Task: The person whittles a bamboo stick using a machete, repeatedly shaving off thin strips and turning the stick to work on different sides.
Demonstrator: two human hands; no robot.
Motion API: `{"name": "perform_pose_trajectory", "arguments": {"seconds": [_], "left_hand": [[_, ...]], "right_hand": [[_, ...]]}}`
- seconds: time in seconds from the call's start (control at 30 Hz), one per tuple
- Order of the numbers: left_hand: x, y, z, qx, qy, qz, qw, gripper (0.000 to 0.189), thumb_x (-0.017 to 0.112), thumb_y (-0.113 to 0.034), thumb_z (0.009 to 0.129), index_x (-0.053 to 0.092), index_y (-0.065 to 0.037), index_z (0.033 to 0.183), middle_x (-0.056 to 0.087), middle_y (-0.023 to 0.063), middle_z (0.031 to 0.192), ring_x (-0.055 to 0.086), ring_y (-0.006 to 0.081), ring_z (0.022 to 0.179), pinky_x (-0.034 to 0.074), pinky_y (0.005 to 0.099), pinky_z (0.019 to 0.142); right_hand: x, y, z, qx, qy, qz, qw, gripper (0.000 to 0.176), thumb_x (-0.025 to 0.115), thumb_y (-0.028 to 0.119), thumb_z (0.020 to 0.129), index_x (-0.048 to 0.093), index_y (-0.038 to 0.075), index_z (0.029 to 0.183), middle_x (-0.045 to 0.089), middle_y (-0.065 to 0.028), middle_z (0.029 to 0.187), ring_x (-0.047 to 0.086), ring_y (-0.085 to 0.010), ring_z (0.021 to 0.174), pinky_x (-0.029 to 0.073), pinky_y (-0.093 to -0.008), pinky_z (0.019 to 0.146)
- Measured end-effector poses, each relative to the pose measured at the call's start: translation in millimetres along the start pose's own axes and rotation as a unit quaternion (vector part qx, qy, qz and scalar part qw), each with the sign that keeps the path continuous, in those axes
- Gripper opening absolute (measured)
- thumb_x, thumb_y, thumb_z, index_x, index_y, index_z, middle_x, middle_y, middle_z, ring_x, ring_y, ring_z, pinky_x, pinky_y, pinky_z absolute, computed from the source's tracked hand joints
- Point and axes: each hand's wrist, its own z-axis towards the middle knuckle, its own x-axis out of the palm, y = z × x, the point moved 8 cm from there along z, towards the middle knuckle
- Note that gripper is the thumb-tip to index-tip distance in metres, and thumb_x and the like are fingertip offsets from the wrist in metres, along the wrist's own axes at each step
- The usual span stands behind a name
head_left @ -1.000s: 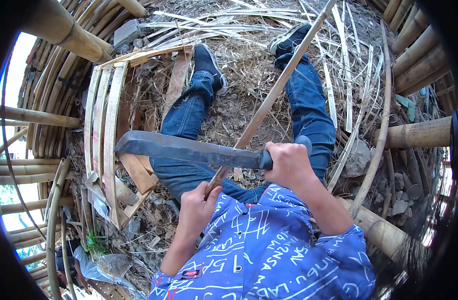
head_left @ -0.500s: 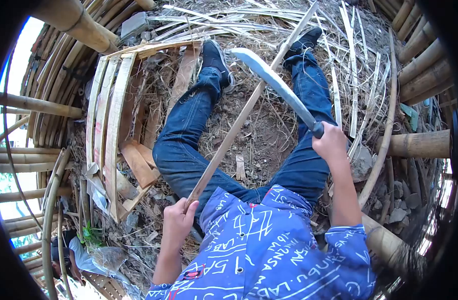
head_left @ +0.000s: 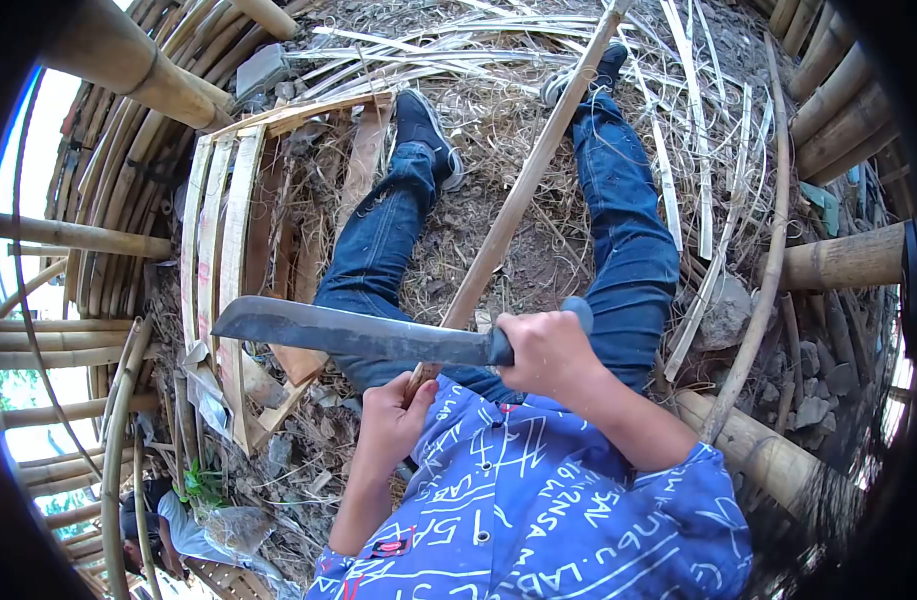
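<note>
The left hand (head_left: 394, 412) is closed around the near end of the wooden strip (head_left: 524, 190) (likely light, stiff; hold there). The right hand (head_left: 547, 350) grips the machete (head_left: 344, 328), probably blade-heavy, by its handle (head_left: 500, 349), across the strip. Below the strip: littered ground (head_left: 541, 275). Left of it: slatted frame (head_left: 208, 235), then bamboo poles (head_left: 94, 235) (from where I stand).

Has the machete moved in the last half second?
Yes. The machete has swung left and toward the blue shirt: its tip was right of the slatted wooden frame, beside the left shoe, and now overlaps the frame in view.
</note>
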Motion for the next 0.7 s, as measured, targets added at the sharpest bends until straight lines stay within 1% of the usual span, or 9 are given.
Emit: {"name": "perform_pose_trajectory", "arguments": {"seconds": [0.03,0.1,0.3,0.37,0.43,0.53,0.57,0.63,0.7], "left_hand": [[-1,-4,-1,0.007,0.0,0.006,1.0,0.028,0.066,-0.017,0.093,0.059,0.004,0.076,0.047,0.0054,0.052,0.038,0.006,0.053,0.035,0.0314,0.046],[-5,-4,-4,0.012,-0.003,0.011,1.0,0.029,0.066,-0.017,0.093,0.059,0.004,0.075,0.046,0.0053,0.052,0.037,0.0056,0.054,0.034,0.0312,0.046],[-25,21,-32,-0.021,0.0,0.053,0.998,0.031,0.068,-0.019,0.092,0.059,0.004,0.074,0.043,0.0062,0.049,0.036,0.0067,0.05,0.033,0.0318,0.044],[-27,34,-42,-0.044,0.025,0.078,0.996,0.024,0.066,-0.017,0.093,0.063,0.003,0.079,0.047,0.0012,0.054,0.041,0.005,0.053,0.036,0.0291,0.048],[-26,41,-43,-0.053,0.033,0.09,0.994,0.026,0.065,-0.017,0.093,0.061,0.003,0.077,0.048,0.0006,0.054,0.042,0.0054,0.053,0.036,0.0286,0.048],[-8,42,-35,-0.099,0.074,-0.018,0.992,0.024,0.066,-0.017,0.093,0.062,0.003,0.079,0.051,-0.0021,0.059,0.044,0.0047,0.057,0.037,0.0265,0.05],[-3,39,-29,-0.102,0.073,-0.016,0.992,0.024,0.066,-0.017,0.093,0.062,0.003,0.079,0.051,-0.0021,0.059,0.044,0.0047,0.057,0.037,0.0265,0.05],[8,26,-17,-0.084,0.075,-0.05,0.992,0.026,0.069,-0.02,0.092,0.065,0.006,0.088,0.05,-0.0018,0.059,0.041,0.0044,0.059,0.036,0.0271,0.049],[16,30,-8,-0.077,0.069,-0.075,0.992,0.025,0.07,-0.018,0.091,0.065,0.006,0.089,0.05,-0.0033,0.062,0.041,0.0039,0.061,0.035,0.0264,0.05]], "right_hand": [[-6,-2,3,-0.002,0.001,0.0,1.0,0.022,0.071,0.02,0.063,0.061,0.008,0.079,0.065,-0.0156,0.07,0.067,-0.0362,0.07,0.053,-0.0463,0.065],[-27,-10,9,0.005,-0.016,-0.062,0.998,0.02,0.068,0.021,0.07,0.06,0.006,0.08,0.067,-0.017,0.071,0.069,-0.0354,0.069,0.054,-0.0462,0.064],[-92,-125,18,0.234,-0.116,-0.138,0.955,0.02,0.07,0.023,0.073,0.07,0.01,0.088,0.071,-0.02,0.082,0.07,-0.0389,0.081,0.055,-0.0484,0.073],[-101,-150,9,0.262,-0.145,-0.115,0.947,0.018,0.068,0.021,0.074,0.07,0.007,0.086,0.069,-0.023,0.08,0.068,-0.0417,0.081,0.055,-0.0498,0.074],[-93,-151,2,0.251,-0.146,-0.107,0.951,0.017,0.066,0.019,0.075,0.07,0.006,0.084,0.068,-0.025,0.079,0.067,-0.0434,0.081,0.054,-0.0498,0.075],[-60,-126,-8,0.202,-0.116,-0.037,0.972,0.017,0.067,0.017,0.073,0.069,0.005,0.085,0.068,-0.0237,0.079,0.068,-0.0424,0.079,0.055,-0.0489,0.074],[-51,-103,-9,0.191,-0.103,0.01,0.976,0.015,0.066,0.012,0.071,0.066,0.0,0.081,0.066,-0.0247,0.076,0.066,-0.0433,0.078,0.053,-0.047,0.069],[-21,-67,-12,0.165,-0.038,0.017,0.985,0.015,0.068,0.014,0.07,0.068,0.006,0.083,0.067,-0.022,0.074,0.067,-0.0414,0.075,0.054,-0.0473,0.07],[1,-30,-14,0.092,0.036,0.012,0.995,0.022,0.068,0.023,0.069,0.068,0.009,0.086,0.068,-0.019,0.074,0.069,-0.0375,0.074,0.054,-0.048,0.069]]}}
